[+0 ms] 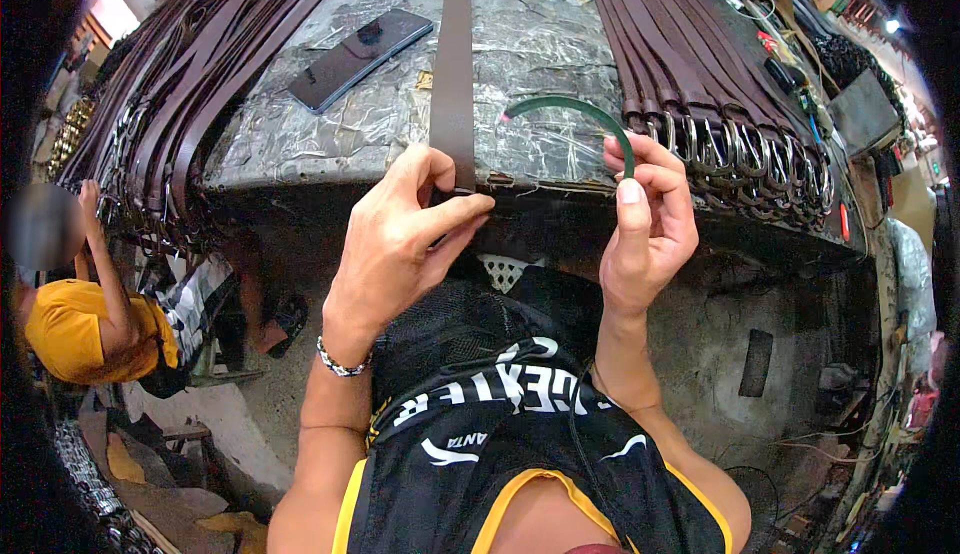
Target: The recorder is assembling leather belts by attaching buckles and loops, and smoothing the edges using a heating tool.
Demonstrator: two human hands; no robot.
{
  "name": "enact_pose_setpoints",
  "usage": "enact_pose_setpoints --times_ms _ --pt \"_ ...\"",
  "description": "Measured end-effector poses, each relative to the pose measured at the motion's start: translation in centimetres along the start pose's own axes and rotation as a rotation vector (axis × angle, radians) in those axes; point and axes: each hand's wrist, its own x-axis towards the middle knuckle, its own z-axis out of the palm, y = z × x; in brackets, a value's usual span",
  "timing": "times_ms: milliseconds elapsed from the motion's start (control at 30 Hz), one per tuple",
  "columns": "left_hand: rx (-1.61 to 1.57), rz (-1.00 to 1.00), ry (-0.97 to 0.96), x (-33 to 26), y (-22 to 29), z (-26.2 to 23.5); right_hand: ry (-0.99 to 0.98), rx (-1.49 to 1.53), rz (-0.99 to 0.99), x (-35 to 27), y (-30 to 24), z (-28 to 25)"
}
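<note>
A brown leather belt strap (452,74) runs straight toward me over the middle of the table and reaches its near edge. My left hand (405,224) is closed on its near end, thumb and fingers bent round it; the fingers hide the very end. In my right hand (648,219), a thin, curved dark green strip (560,104) is pinched between thumb and fingers. Its free end, with a pinkish tip, arches left above the table toward the strap without touching it.
Many belts with metal buckles (700,144) hang over the table edge at right, and more belts (190,144) at left. A dark phone (360,59) lies on the worn, tape-covered tabletop (540,44). A person in a yellow shirt (95,329) sits at far left.
</note>
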Motion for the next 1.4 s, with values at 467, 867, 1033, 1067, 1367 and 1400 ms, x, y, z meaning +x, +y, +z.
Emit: enact_pose_setpoints --times_ms 467,867,1033,1067,1367,1400 --pt "-0.313 -0.080 -0.015 -0.1 -1.3 -1.2 -0.345 -0.241 -0.060 0.6 -1.2 -3.0" --pt "-0.295 -0.063 -0.055 -0.1 -1.3 -1.5 -0.352 -0.381 -0.128 0.2 -1.3 -2.3" --pt "-0.302 -0.058 -0.050 0.0 -1.3 -1.4 -0.351 -0.395 -0.121 0.2 -1.4 -2.3" --pt "-0.291 -0.049 -0.048 0.0 -1.3 -1.5 -0.346 -0.400 -0.125 0.2 -1.4 -2.2" --pt "-0.321 -0.063 -0.053 -0.1 -1.4 -2.2 -0.296 -0.281 -0.082 0.1 -1.3 -2.0" --pt "-0.335 -0.078 -0.056 -0.1 -1.4 -2.5 -0.297 -0.262 -0.073 0.0 -1.2 -2.2"
